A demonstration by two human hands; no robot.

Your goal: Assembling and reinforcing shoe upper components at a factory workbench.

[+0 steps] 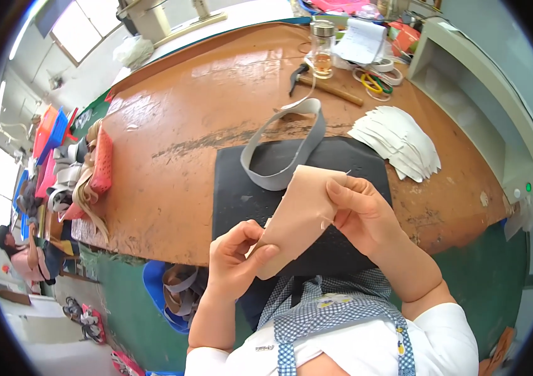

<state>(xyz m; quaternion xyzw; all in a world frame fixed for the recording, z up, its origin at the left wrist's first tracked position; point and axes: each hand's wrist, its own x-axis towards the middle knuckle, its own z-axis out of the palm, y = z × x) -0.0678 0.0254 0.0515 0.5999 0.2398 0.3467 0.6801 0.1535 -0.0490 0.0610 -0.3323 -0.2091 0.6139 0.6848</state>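
Beige strip (297,219), long axis near-left to far-right; thumb-and-finger pinched, near end in left hand (236,258), far end in right hand (366,212).

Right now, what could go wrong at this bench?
The beige strip, held by the left hand and right hand, shows loose threads and might fray.
The glass jar stands beside the wooden-handled tool; moving that could knock it.
The fanned white pieces could slide apart if bumped.

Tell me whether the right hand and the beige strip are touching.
Touching: the head view shows the right hand holding the beige strip near its far end, with the thumb lying on its surface.
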